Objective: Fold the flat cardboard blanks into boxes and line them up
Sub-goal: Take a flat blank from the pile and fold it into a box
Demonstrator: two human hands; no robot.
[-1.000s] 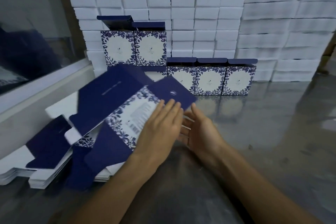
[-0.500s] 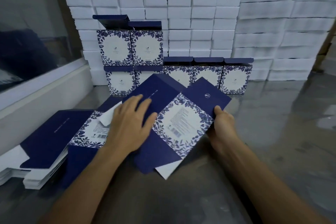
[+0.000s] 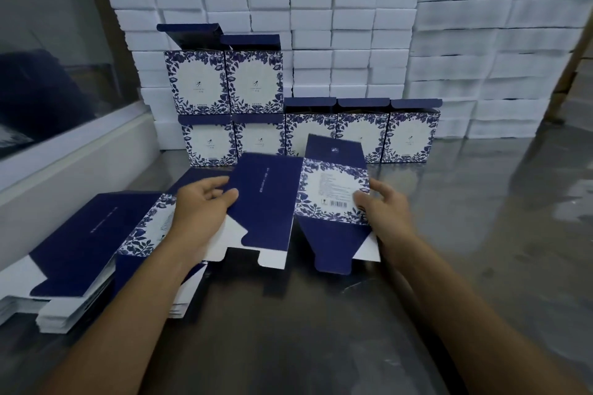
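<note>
A navy and floral cardboard blank (image 3: 282, 202) is held up over the steel table between both hands. My left hand (image 3: 202, 208) grips its plain navy left panel, thumb on top. My right hand (image 3: 383, 205) pinches the right edge of the floral panel with the barcode. The bottom flaps hang loose toward me. A stack of flat blanks (image 3: 86, 250) lies at the left under my left forearm. Folded floral boxes (image 3: 410, 135) stand in a row at the back, with two more (image 3: 224, 80) stacked on the left ones, lids raised.
Walls of white foam blocks (image 3: 353, 26) rise behind and to the right of the boxes. A white ledge with a glass pane (image 3: 64, 151) runs along the left. The shiny steel table (image 3: 481, 234) stretches right and toward me.
The blank has been lifted off the stack and turned square to me. My left hand shifted from pressing its middle to gripping its left panel; my right hand moved up to the floral panel's edge.
</note>
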